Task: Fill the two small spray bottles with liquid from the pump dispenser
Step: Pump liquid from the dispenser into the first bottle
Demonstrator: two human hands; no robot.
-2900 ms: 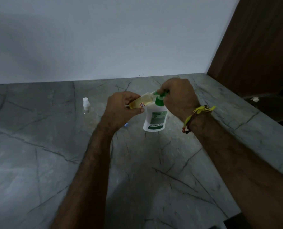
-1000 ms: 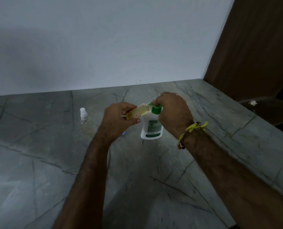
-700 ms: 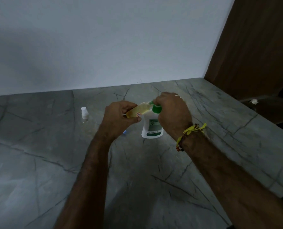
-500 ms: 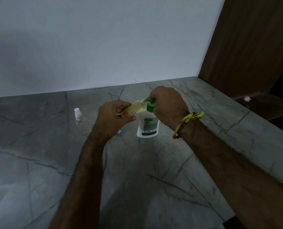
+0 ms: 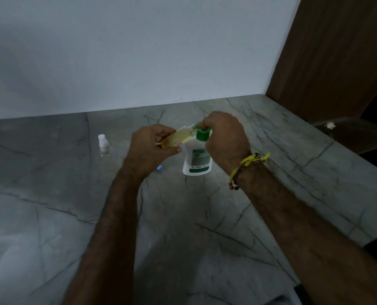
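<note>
A white pump dispenser (image 5: 196,159) with a green pump head stands on the grey marble counter (image 5: 183,216). My right hand (image 5: 225,137) is curled over the green pump head from the right. My left hand (image 5: 152,146) grips a small clear spray bottle (image 5: 178,138) holding yellowish liquid, tilted with its open mouth at the green nozzle. A second small spray bottle (image 5: 103,144), clear with a white cap, stands upright on the counter to the left, apart from both hands.
A small blue cap-like piece (image 5: 159,167) lies on the counter under my left hand. A white wall runs along the back. A brown wooden panel (image 5: 337,58) rises at the right, with a dark ledge (image 5: 359,135) beside the counter edge.
Both hands keep their grips at the dispenser. The view has shifted slightly; the pump head sits a little lower under my right hand than 0.5 s ago.
</note>
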